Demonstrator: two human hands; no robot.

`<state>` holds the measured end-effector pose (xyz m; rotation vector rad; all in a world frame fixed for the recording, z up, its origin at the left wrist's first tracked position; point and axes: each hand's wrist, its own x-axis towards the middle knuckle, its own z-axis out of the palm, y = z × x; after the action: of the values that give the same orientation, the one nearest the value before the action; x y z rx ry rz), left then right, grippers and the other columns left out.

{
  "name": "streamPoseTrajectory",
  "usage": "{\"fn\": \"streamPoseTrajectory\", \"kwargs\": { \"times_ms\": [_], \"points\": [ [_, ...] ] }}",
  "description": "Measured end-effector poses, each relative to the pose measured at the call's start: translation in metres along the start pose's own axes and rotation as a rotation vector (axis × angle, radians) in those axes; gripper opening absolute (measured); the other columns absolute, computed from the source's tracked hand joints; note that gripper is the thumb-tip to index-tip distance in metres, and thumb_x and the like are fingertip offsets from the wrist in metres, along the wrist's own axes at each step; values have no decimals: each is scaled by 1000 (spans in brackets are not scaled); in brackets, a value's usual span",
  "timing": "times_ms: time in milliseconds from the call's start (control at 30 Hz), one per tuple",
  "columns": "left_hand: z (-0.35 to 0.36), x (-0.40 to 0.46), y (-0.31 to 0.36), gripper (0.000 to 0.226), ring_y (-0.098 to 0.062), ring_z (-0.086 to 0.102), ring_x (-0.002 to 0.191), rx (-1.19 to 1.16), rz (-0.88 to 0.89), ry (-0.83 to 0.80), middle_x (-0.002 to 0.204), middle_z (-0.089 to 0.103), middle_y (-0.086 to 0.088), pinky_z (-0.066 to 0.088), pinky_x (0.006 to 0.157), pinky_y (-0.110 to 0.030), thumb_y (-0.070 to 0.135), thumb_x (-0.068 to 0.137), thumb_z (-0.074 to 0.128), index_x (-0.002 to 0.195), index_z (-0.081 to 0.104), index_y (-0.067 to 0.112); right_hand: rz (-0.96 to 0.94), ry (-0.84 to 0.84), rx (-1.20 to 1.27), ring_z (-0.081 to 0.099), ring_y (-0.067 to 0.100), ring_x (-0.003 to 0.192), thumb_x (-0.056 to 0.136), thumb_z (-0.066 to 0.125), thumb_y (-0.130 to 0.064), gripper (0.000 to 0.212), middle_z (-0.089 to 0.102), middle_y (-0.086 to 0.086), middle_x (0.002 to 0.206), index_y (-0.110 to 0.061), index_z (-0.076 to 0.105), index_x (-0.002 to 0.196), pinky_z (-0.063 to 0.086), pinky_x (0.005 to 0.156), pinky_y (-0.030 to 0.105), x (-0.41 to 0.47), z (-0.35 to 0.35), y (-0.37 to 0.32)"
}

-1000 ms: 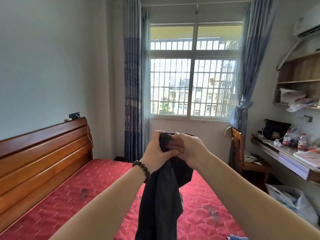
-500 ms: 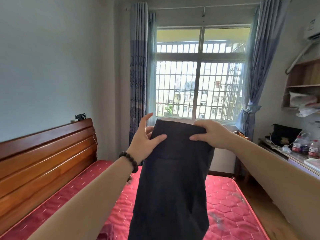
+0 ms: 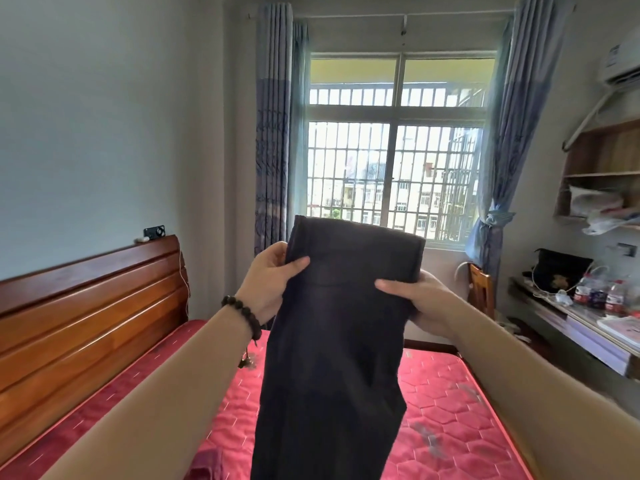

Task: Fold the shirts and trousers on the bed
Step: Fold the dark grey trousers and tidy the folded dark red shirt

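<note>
I hold a pair of dark trousers [image 3: 332,358] up in the air above the bed [image 3: 450,403], with the flat upper end near the top and the rest hanging down out of view. My left hand [image 3: 273,282], with a bead bracelet on its wrist, grips the left edge with the thumb on the front. On the right edge, a little lower, my right hand [image 3: 415,299] pinches the cloth the same way. The bed has a red quilted mattress. A dark red piece of cloth [image 3: 207,465] lies on it at the bottom edge of the view.
A wooden headboard [image 3: 86,313] runs along the left wall. Behind the trousers is a barred window [image 3: 394,150] with blue curtains. To the right stand a wooden chair [image 3: 481,292] and a desk [image 3: 588,327] with bottles, a bag and papers, under wall shelves.
The trousers were bunched between both hands close together. Now my hands are spread apart and lower on the sides, and the upper end is stretched flat.
</note>
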<state>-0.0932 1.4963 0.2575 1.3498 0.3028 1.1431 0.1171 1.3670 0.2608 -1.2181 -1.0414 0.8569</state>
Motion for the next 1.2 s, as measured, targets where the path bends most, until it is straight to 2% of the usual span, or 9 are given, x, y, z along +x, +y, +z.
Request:
{"fn": "streamPoseTrajectory", "kwargs": {
  "times_ms": [100,267,400,500,600,700,833,1000,1200],
  "points": [
    [-25,1,9,12,-18,69,82,-50,-22,-57,92,72,-5,60,71,-33,-1,88,57,97,61,6,-168,166,57,71,24,90,71,76,4,34,72,14,104,-2,68,103,57,75,32,7,21,-4],
    [-38,2,13,19,-17,70,88,-4,-116,-90,99,74,-4,59,71,-29,8,84,64,103,67,10,-252,159,33,71,24,91,70,79,-1,33,74,10,99,-3,70,102,57,77,35,18,55,-20],
    [-43,10,19,10,-19,71,84,-53,-128,28,94,74,-7,60,71,-33,10,88,63,97,69,8,-55,-104,-145,69,19,99,69,79,-11,49,72,3,108,-13,63,115,56,80,29,8,45,-3],
    [-56,16,20,17,-20,71,86,-67,-152,56,100,73,-9,59,67,-33,13,88,65,104,68,7,82,-140,-415,71,15,90,77,76,-3,27,74,2,101,-14,70,101,57,71,24,-3,38,30],
    [-63,17,21,20,-21,71,89,-118,-154,59,102,73,-8,58,66,-30,14,90,63,108,67,7,-57,111,-235,70,19,86,82,70,-4,14,75,5,94,-11,73,94,56,72,32,-6,28,42],
    [-65,17,25,26,-22,69,96,-172,-150,13,107,72,-8,58,71,-32,16,90,62,113,65,6,-28,44,-36,68,20,97,80,70,-9,32,73,4,105,-11,66,111,54,78,31,-16,24,52],
    [-61,17,28,32,-22,69,98,-151,-175,-1,109,71,-9,58,71,-33,16,88,64,117,64,4,106,-19,-426,70,10,89,75,78,-4,34,74,-4,97,-16,69,105,56,73,21,-31,34,85],
    [-68,10,27,33,-23,69,99,-124,-175,-20,110,71,-8,58,71,-33,17,88,64,119,63,6,143,22,-593,70,18,94,77,78,-10,26,75,-2,98,-15,73,102,54,92,40,-47,13,89],
    [-50,-16,27,13,-21,71,84,-109,-225,-152,92,74,-7,59,68,-35,10,92,57,99,68,8,77,-143,32,65,26,105,63,88,-33,69,67,14,118,-5,63,120,54,88,35,-42,50,48]
  ]
}}
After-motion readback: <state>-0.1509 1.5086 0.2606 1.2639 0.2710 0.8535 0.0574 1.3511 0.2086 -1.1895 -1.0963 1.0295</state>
